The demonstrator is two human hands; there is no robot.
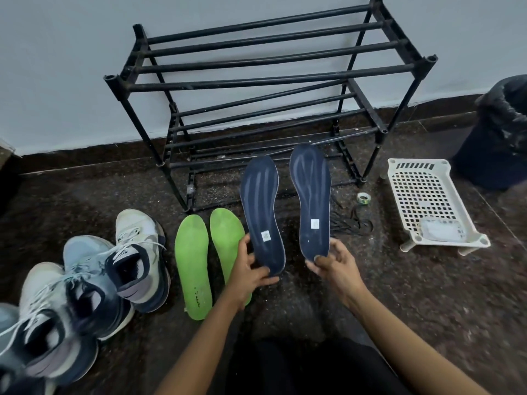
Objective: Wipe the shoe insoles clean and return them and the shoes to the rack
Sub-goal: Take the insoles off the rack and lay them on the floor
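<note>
The left hand [251, 269] is gripping the heel of the left navy insole [262, 212], thumb laid across its upper face and fingers curling beneath. The right hand [333, 263] is pinching the heel of the right navy insole [312, 201] between thumb and fingertips. Both insoles are being held side by side, apart, toes pointing away toward the rack [265, 89], each showing a small white label.

Just left of the left hand, two green insoles [192, 263] are lying flat on the floor [427, 295], a dark speckled stone; the hand is overlapping the nearer one. Farther left, the shoes [142, 260] are sitting bunched together, running off the frame's lower left corner.

The black tube rack is standing against a pale wall [57, 67], above a dark skirting [85, 155]. Right of the held insoles, black laces [353, 223] and a tape roll [363, 198] are lying near the rack's foot. Beyond them a white perforated tray [427, 201] on short legs is carrying a packet [442, 229], and a dark lined bin [502, 132] is standing at the right edge. A wide stretch of floor is showing between the right forearm and the tray.
</note>
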